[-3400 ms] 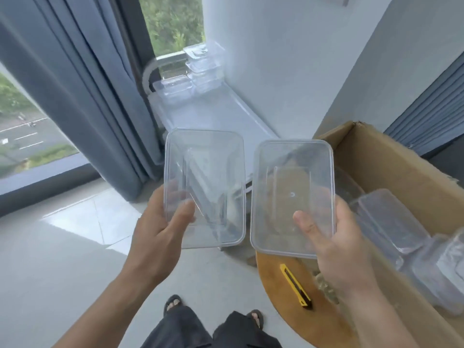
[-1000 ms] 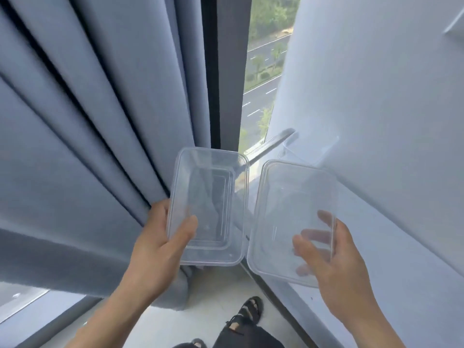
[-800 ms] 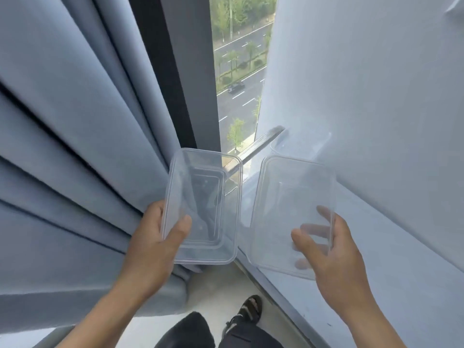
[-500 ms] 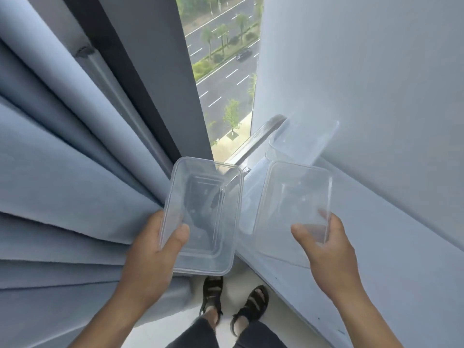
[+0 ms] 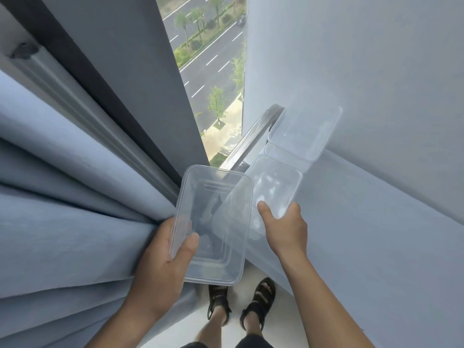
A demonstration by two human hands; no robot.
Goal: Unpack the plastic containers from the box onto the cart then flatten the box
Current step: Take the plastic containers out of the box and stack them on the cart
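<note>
While both hands grip: two clear plastic containers held
Left hand (image 5: pixel 163 257): fingers clasp one container (image 5: pixel 212 224)
Right hand (image 5: pixel 286 229): fingers pinch another container (image 5: pixel 273 187), nearest a third container (image 5: pixel 305 131) on the cart (image 5: pixel 376 222)

Blue-grey curtains (image 5: pixel 62 197) flank a window (image 5: pixel 211 71) beside a white wall (image 5: pixel 364 59).

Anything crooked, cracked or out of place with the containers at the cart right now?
Nothing stands out. The left hand holds one clear container short of the cart, intact. The right hand sets another container down beside the stack at the cart's far end, roughly in line.
</note>
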